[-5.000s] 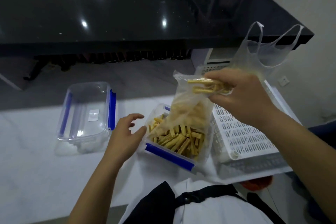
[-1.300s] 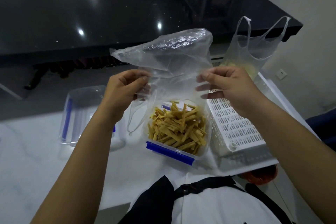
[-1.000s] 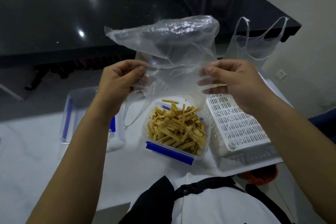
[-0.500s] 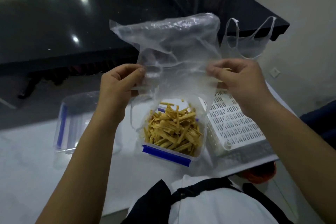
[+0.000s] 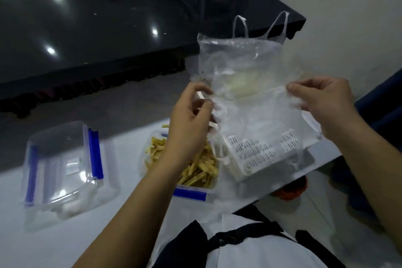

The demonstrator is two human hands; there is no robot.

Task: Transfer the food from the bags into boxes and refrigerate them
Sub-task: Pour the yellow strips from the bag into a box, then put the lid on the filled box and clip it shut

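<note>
nearest the camera is the person's white top with a dark strap across it, between the two forearms. under the left forearm sits the box, clear with a blue clip on its near edge, open and filled with yellow food sticks; one stick lies on the white counter just beyond it. well to the left of the left hand rests a second clear box with blue clips, its lid seeming to lie loosely over it. below the right hand, just right of the filled box, is a white slotted basket, seen partly through plastic. something red-orange shows under the counter edge beneath the right forearm.

the left hand is closed in a pinch on the left edge of an empty clear bag, thumb against fingers, with a loop handle hanging below it. the right hand pinches the bag's right edge between thumb and forefinger, the other fingers curled. the bag is stretched flat between the two hands, raised above the basket, blurred in places.

behind the held bag stands another clear bag, its two handles upright and something pale inside it showing through the plastic. beyond both hands runs a glossy black counter with light spots, and a pale wall is to the right.
</note>
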